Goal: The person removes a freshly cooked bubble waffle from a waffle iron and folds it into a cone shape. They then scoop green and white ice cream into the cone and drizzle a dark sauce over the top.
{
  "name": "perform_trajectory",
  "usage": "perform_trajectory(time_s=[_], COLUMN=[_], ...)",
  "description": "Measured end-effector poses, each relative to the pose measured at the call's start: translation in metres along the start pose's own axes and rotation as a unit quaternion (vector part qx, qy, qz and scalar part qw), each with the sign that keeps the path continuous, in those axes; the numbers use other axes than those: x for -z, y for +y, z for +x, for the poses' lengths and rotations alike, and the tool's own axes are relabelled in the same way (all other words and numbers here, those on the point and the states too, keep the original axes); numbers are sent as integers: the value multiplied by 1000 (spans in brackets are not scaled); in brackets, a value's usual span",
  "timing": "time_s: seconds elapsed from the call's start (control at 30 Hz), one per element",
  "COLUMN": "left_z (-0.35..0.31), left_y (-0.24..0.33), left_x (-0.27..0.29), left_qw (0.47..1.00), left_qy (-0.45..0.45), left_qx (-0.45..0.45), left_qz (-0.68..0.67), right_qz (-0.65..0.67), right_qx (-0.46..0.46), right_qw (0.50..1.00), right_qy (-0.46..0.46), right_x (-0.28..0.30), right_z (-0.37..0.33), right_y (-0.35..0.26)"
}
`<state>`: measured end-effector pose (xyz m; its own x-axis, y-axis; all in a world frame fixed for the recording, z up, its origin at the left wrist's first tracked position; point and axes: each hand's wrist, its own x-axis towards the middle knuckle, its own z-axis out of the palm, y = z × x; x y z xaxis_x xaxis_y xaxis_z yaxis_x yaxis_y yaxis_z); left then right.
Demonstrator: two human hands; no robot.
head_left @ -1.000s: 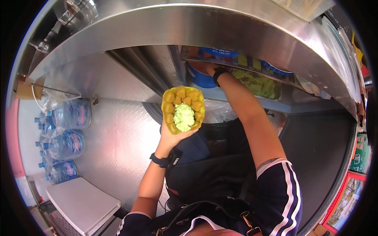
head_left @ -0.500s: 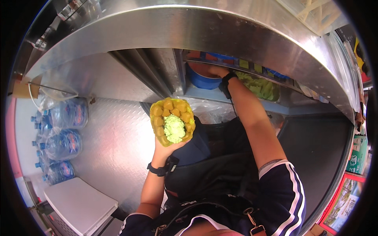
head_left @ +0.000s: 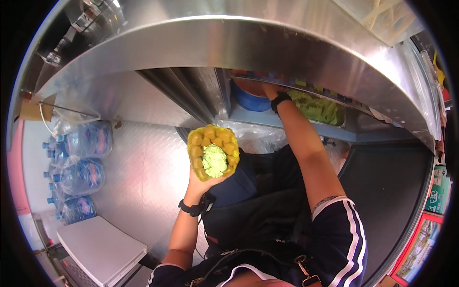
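Note:
My left hand (head_left: 200, 182) is wrapped round a folded bubble waffle (head_left: 195, 149), golden-brown with round bumps. A pale green, crumbly mound of filling (head_left: 214, 160) sits in the waffle's opening, which faces up. Under the counter, my right hand (head_left: 272, 90) reaches into a round blue tub (head_left: 252, 102). Its fingers are hidden inside the tub and beneath the counter edge, and so are the tub's contents for the most part. Beside the tub, to the right of my wrist, lie green lettuce leaves (head_left: 315, 107) in a container.
A steel counter (head_left: 229, 40) curves across the top, its edge over my right hand. Several large water bottles (head_left: 85, 177) stand on the left above a lidded grey-white bin (head_left: 103, 248). A dark panel (head_left: 382, 191) is at my right.
The view has shifted slightly, so the surroundings sit a little to the right. My left hand still holds the filled waffle. My right hand stays at the blue tub, its fingers out of sight.

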<state>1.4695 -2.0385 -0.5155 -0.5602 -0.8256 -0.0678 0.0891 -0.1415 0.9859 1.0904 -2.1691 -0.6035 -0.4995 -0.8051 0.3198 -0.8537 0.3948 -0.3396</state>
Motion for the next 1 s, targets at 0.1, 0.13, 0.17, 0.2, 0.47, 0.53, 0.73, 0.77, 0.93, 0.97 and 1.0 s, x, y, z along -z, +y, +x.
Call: perform_trajectory(time_s=[0.1,0.13,0.17,0.2,0.47,0.53,0.73,0.77,0.93,0.97,1.0], left_z=[23,36,47,61,101,99,105,109,117,118,119], left_y=[8,19,18,18,23,20,21,19,12,11,11], left_x=[-2,-6,-9,-12,-51,-52,-46,-46,-48,-48,-47], left_qw=[997,994,990,983,970,968,961,960,963,961,958], left_qy=[-52,-88,-108,-129,-218,-219,-234,-236,-241,-246,-256], left_qx=[-53,-59,-85,-116,-109,-118,-121,-122,-109,-106,-106], left_qz=[1,13,32,52,18,25,77,82,59,69,67], right_qz=[85,126,168,202,349,383,461,472,515,521,528], right_qx=[12,16,18,19,-23,-44,-90,-94,-118,-122,-125], right_qw=[996,991,983,974,914,901,854,846,800,793,785], right_qy=[0,-30,-64,-97,-206,-200,-222,-232,-282,-289,-298], right_x=[8,10,11,13,14,14,14,14,15,15,14], right_z=[-2,0,1,4,5,5,0,-1,-3,-1,-1], right_y=[-5,-8,-12,-16,-15,-7,7,7,13,15,15])
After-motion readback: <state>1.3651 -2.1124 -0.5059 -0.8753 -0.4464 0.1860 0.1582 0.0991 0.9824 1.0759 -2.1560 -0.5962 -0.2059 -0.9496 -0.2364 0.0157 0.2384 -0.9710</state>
